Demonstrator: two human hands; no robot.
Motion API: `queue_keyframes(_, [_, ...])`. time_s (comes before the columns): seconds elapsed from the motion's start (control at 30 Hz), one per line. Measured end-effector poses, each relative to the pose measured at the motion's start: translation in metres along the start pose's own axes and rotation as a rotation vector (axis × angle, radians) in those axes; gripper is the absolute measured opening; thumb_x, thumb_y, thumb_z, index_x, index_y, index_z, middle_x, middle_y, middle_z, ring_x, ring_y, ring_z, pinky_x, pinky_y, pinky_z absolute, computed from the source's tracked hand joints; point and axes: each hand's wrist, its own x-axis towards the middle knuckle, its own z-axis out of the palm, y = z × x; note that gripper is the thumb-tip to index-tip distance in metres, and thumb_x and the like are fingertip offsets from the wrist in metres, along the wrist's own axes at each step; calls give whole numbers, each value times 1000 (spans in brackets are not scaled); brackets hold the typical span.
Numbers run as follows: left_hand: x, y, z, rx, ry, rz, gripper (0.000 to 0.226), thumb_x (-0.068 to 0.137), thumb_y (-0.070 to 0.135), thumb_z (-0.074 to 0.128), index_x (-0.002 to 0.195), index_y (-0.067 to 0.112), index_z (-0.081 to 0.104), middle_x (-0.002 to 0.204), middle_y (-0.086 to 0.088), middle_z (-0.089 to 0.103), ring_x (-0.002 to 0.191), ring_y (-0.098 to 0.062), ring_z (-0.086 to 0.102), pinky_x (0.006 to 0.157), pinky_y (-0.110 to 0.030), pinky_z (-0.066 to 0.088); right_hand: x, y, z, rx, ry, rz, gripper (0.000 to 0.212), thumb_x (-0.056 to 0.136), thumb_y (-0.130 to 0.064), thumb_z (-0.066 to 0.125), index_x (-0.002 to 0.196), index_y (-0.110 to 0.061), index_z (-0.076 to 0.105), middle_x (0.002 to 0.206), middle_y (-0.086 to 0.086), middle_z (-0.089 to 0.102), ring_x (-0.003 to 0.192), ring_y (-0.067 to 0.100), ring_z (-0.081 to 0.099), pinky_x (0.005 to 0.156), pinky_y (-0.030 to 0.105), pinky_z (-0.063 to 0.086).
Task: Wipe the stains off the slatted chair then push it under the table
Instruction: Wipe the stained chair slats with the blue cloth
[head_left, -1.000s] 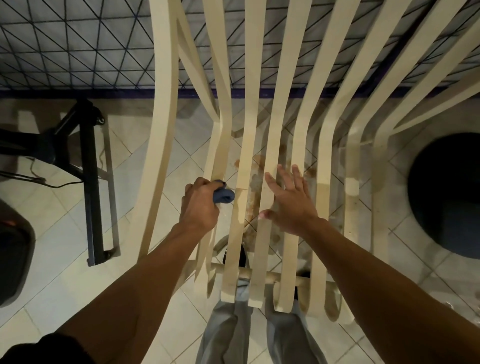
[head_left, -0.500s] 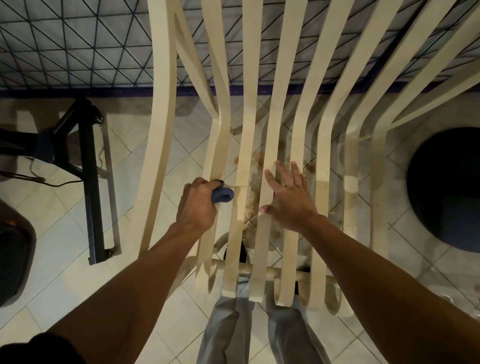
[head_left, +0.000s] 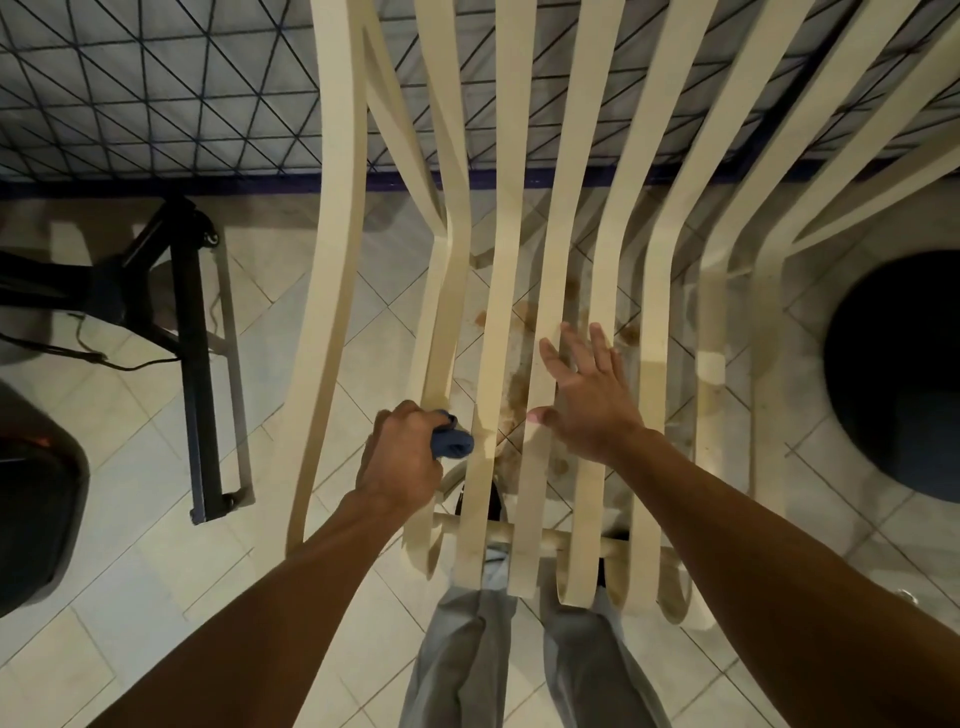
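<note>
The slatted chair fills the view from 12 o'clock down to 6, its cream slats running toward the person's grey trouser legs. Beyond it, across 10 to 2 o'clock, stretches a surface with a dark triangular grid, probably the table, though I cannot tell for sure. A black folding stand sits at 9 o'clock on the tiled floor, and a dark round shape at 3.

Brown stains show around the central slats, partly on the floor seen through the gaps.

The right hand lies flat and spread on the middle slats, gripping nothing. The left hand, at about 7 o'clock from it, is clenched around a bunched blue cloth against a left-side slat.

The likely trouble: the cloth, balled small, may slip through a gap, or skim only slat tops and leave residue on the edges. Pressing hard could also shift the light chair.
</note>
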Motion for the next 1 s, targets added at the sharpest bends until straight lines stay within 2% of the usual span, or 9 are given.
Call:
queue_keyframes(0.13, [24,11,-6,78,31,-5,49,82,-3,53,121,26,62,111,-6,52,102,-32,46,88,-46,48,-2,-1,0,10,9,-3,89,91,-48,60,157,-24,4,164,7,-10,147,32,-23,113,45,-14])
queue_keyframes(0.23, [27,21,-8,262,-66,2,52,85,2,53,130,26,52,123,-6,43,111,-30,40,90,-39,46,-3,0,2,0,24,-13,88,91,-46,61,157,-22,6,164,9,-7,147,34,-20,114,46,-12])
queue_keyframes(0.3, [20,27,-8,368,-127,27,49,85,3,52,130,22,49,126,-8,38,115,-31,38,92,-38,44,-4,0,3,9,32,-16,88,91,-45,61,157,-22,7,164,10,-5,148,34,-19,115,47,-11])
queue_keyframes(0.4, [3,26,-5,399,-209,31,43,85,5,52,125,20,49,125,-9,36,116,-31,37,94,-37,42,-6,0,4,19,29,-8,85,93,-45,59,157,-22,8,164,11,-3,148,33,-19,117,49,-7])
queue_keyframes(0.57, [-31,7,9,297,-209,67,38,89,8,48,124,23,52,120,-6,40,107,-28,40,89,-33,44,-10,0,5,13,11,1,82,95,-45,56,157,-24,6,163,11,-8,147,32,-20,118,47,-7])
queue_keyframes(0.73, [-19,3,19,72,-164,-22,39,86,5,52,120,22,57,110,-7,48,108,-27,46,88,-29,41,-12,1,8,26,23,5,82,95,-46,55,157,-25,7,164,10,-6,148,31,-20,117,46,-8])
queue_keyframes(0.87, [-40,10,31,20,-109,-60,35,90,5,49,122,16,54,115,-10,47,107,-27,47,97,-33,40,-13,3,8,33,8,7,81,95,-46,54,157,-24,7,164,10,-4,148,31,-21,121,50,-4])
queue_keyframes(1.0, [-77,-3,47,19,-70,-36,32,88,15,61,119,24,58,107,-4,54,96,-22,55,86,-29,48,-16,2,8,27,-5,8,80,96,-46,53,157,-23,7,164,11,-3,148,32,-20,121,52,0])
